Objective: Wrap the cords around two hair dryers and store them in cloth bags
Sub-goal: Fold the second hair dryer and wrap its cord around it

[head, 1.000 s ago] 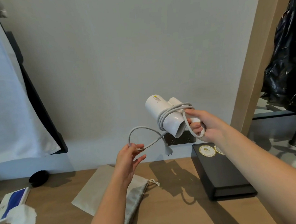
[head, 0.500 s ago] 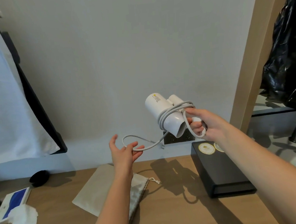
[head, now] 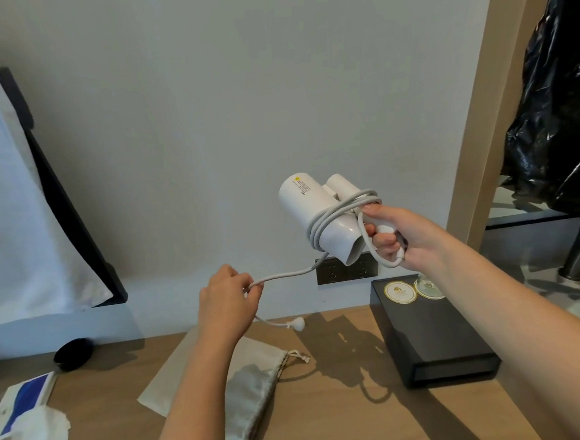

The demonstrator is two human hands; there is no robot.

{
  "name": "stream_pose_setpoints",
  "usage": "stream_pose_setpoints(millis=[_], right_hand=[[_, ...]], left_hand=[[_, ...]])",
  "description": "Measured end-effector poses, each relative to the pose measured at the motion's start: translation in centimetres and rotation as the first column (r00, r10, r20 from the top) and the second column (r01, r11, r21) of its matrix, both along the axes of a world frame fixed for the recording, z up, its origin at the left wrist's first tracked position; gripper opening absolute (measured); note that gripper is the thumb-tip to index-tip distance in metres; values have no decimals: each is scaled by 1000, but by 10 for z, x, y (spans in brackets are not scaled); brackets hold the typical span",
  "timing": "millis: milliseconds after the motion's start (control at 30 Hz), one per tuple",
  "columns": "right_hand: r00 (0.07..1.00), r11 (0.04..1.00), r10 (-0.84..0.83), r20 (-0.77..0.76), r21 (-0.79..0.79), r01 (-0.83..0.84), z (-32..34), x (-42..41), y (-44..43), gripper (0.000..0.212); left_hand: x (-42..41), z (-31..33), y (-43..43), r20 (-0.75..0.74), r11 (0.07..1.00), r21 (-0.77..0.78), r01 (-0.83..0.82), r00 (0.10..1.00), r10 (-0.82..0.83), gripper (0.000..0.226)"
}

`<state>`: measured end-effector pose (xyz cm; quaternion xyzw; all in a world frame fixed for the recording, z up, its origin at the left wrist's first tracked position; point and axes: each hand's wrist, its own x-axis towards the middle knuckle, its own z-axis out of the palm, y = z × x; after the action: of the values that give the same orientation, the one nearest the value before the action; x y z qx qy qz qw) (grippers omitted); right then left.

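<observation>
Noting cloth bag (head: 255, 387), black box (head: 434, 333) below; gripping wrapped white hair dryer (head: 309, 198), right hand (head: 403, 236); pinching cord (head: 285, 275), left hand (head: 227, 299).

One wide-angle camera, worn on the head, looks forward and slightly down, near and square to a grey wall (head: 239, 103) and the wooden desk (head: 330, 430) below it. The forearms enter from 6 and 4 o'clock: the left hand (head: 230, 301) pinching the cord (head: 285, 275) near centre, the right hand (head: 396, 236) gripping the hair dryer (head: 301, 198) toward 3 o'clock.
</observation>
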<state>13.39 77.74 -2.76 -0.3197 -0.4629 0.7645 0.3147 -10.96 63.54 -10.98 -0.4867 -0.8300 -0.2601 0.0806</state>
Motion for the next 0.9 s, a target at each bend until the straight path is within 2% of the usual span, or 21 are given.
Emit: stream_pose_setpoints(millis=[67,133,233,333,433,567,733,900], right_hand=[[1000,1000,12,-21,-4,-12,-1,0,-1,10],[999,1000,24,-43,-8,-24,-2,-1,-2,10],[997,999,50,-58,3,-50,-2,-3,-6,9],[994,997,77,-77,31,-75,0,-7,-9,8],[991,994,99,-87,55,-94,3,-9,-11,8],[987,994,107,-118,7,-107,3,-4,-12,9],[969,979,200,-145,-16,-205,-8,-7,-15,9],[951,963,268,-151,51,-263,-20,-12,-11,7]], left_hand=[[1,0,-1,187,994,27,102,977,-105,38],[7,4,-3,340,962,5,273,904,-258,34],[24,10,-3,437,881,-67,469,807,-397,26],[38,13,4,474,858,-39,512,765,-435,25],[40,12,6,450,884,22,467,785,-426,27],[29,5,1,391,950,136,280,866,-312,27],[19,-5,1,393,977,159,141,899,-194,28],[12,-11,-9,385,975,174,141,901,-199,30]])
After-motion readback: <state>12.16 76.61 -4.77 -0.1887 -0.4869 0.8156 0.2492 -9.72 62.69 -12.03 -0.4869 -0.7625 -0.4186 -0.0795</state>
